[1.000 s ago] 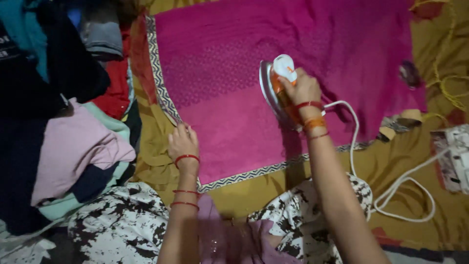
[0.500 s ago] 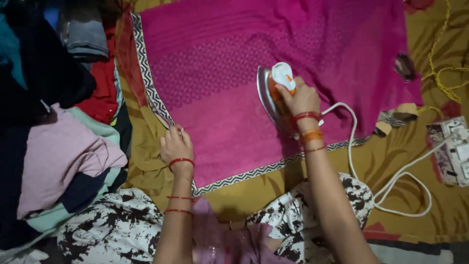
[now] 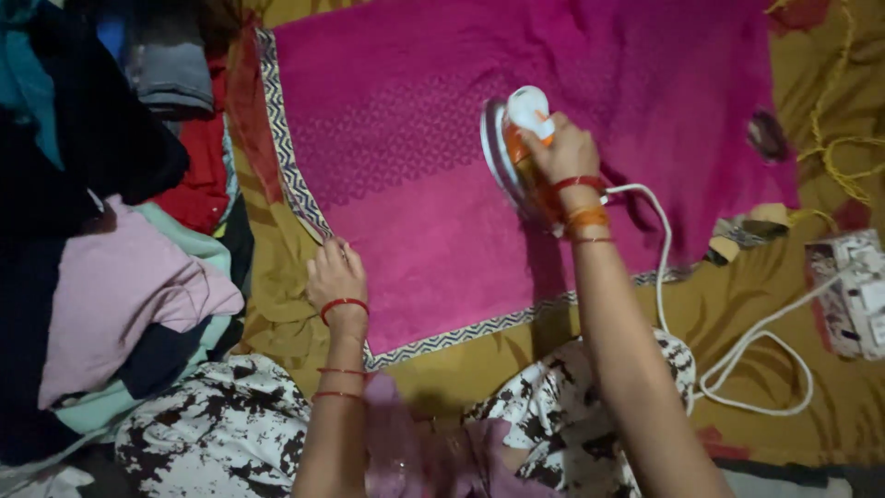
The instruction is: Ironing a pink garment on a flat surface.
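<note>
1. Two hands share the work. The right hand [image 3: 562, 148] is closed around the handle of the white and orange iron [image 3: 516, 152], fingers wrapped over the top. That is a full, firm hold, and it suits the tool: keep the wrist straight so the soleplate lies flat instead of riding on one edge.
2. The iron sits on the magenta cloth [image 3: 516, 101], right of the cloth's middle and well inside its patterned border [image 3: 286, 175]. Guide it in long, even passes, and do not let it rest in one spot, since a thin fabric like this looks likely to scorch.
3. The left hand [image 3: 334, 272] lies flat and open on the near left corner of the cloth, gripping nothing and only pressing down. It holds the fabric taut against the iron's pull; keep it well apart from the hot plate and move it only when the iron is at rest.
4. The white cord [image 3: 737, 360] loops from the iron over the yellow-brown sheet [image 3: 784, 304] towards a white socket box [image 3: 853, 295] at the right. Keep that slack off the cloth so it cannot drag creases back in.
5. A pile of folded clothes [image 3: 120, 295] lies at the left, clear of the pressing area.
</note>
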